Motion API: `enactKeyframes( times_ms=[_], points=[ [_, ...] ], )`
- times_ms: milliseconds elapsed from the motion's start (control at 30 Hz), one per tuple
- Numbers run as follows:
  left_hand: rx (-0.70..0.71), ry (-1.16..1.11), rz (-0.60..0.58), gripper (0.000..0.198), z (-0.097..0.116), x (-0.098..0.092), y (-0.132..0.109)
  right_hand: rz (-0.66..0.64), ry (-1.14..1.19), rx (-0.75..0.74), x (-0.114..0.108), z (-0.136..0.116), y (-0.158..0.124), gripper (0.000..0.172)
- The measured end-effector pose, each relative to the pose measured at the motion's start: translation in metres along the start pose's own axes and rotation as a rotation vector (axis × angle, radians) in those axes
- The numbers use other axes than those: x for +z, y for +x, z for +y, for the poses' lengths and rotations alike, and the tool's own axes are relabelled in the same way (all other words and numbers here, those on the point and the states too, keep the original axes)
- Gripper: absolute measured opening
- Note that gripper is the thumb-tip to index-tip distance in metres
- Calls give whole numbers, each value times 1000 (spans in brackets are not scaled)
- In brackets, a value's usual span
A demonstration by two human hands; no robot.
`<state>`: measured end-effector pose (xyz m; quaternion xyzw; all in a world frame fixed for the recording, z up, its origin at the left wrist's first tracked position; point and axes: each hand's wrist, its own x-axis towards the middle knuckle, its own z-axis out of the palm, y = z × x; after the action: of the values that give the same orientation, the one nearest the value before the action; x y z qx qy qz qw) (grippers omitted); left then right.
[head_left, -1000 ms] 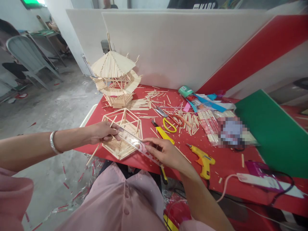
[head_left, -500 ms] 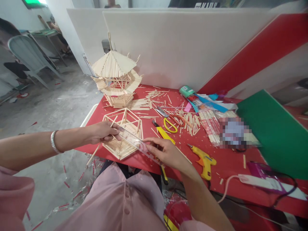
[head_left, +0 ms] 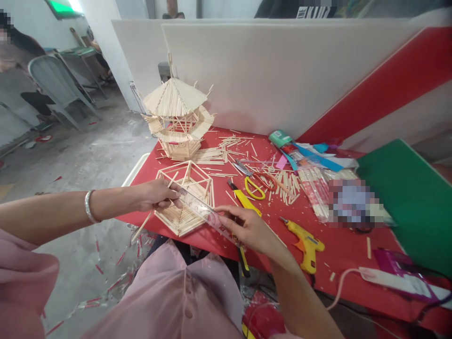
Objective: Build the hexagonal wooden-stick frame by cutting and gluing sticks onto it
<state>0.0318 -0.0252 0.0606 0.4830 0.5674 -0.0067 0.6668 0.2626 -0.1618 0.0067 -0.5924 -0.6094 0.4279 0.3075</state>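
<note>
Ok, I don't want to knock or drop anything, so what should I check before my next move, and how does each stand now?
1. Ruler supported: ok, left hand at one end, right hand toward the other.
2. Thin stick gripped: ok, it runs through the left hand.
3. Ruler off the hexagonal frame: cannot tell, it crosses over it in view.
4. Glue gun away from both hands: ok, lying on the red tabletop.
5. Black-and-yellow tool below the right hand secure: cannot tell, its upper part is hidden.
6. Tabletop tidy: not ok, loose sticks lie scattered.
</note>
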Motion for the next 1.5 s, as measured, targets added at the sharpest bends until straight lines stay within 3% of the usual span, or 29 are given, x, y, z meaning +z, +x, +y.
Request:
enactKeyframes(
  times_ms=[467, 567, 667, 800, 933, 1033, 1100, 1200, 1233, 1267, 1300, 1433, 1500],
  points=[
    [4, -3, -13, 14, -2, -1, 2, -9, -24, -2, -2, -4, -1, 36],
    [5, 32, -71, 7, -2, -9, -6, -31, -41, -41, -11, -9, -5, 33],
    [63, 146, -115, 22, 5, -24, -24, -59, -120, -119, -32, -19, -5, 29],
    [324, 256, 73, 19, 28, -42, -50, -176, -283, -274, -60, -51, 19, 27],
    [444, 237, 32, 13, 51, -45, -63, -359, -399, -413, -66, -114, 72, 22],
    [458, 189, -33, 19, 56, -47, -64, -418, -455, -454, -59, -159, 109, 23],
    [478, 119, -54, 17, 54, -53, -61, -247, -449, -522, -52, -177, 125, 34],
    [558, -112, 20, 14, 44, -70, -50, 335, -411, -620, -40, -180, 138, 52],
    [586, -211, 62, 14, 39, -76, -45, 472, -392, -603, -35, -176, 140, 51],
    [607, -308, 101, 15, 35, -81, -39, 515, -372, -553, -28, -169, 140, 49],
    [617, -392, 129, 16, 31, -85, -34, 459, -352, -479, -20, -161, 140, 45],
    [576, -563, 144, 15, 15, -93, -9, -93, -294, -224, 14, -129, 138, 32],
    [558, -563, 120, 13, 9, -94, 3, -165, -301, -176, 25, -118, 141, 34]
  ],
)
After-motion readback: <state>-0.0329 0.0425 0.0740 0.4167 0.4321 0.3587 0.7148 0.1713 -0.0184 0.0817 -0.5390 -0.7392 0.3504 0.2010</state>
